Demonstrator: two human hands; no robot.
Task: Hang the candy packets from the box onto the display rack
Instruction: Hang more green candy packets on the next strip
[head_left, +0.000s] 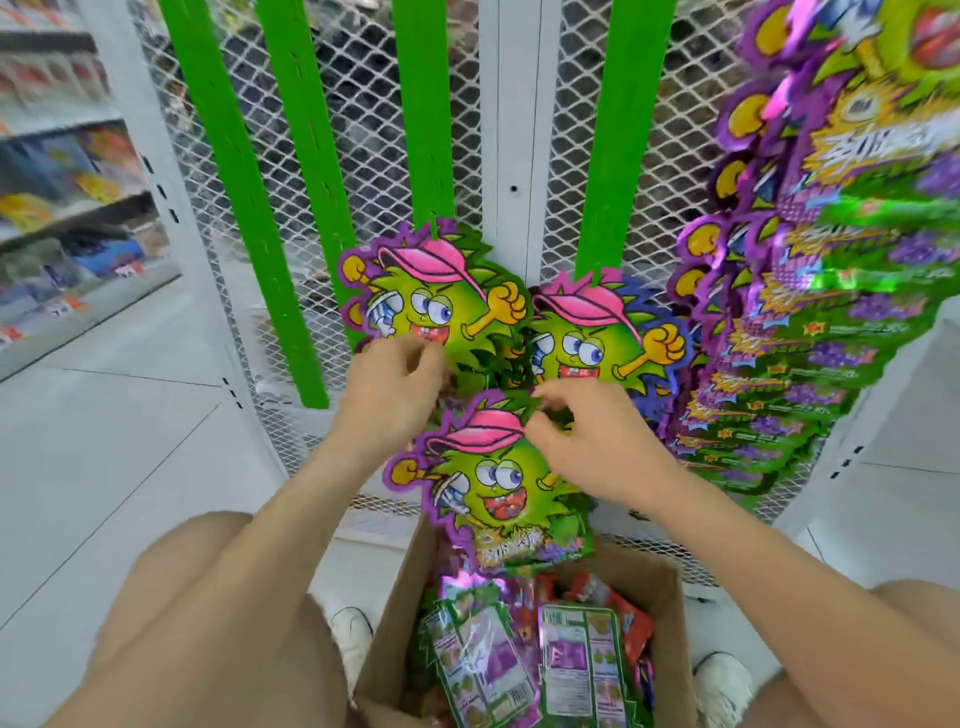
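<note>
Our box (389, 623) sits at 6 o'clock. Our left hand (389, 395) curls by the hung packet (436, 306); we cannot tell if it grips. Our loose packet (493, 488) stands tall, top pinched by right hand (592, 447) fingers (558, 402), green strip (421, 130) at 11 o'clock.

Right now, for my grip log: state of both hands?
Left hand: fingers curled against the hung packet; grip cannot be told.
Right hand: pinches the loose packet at its top.
</note>
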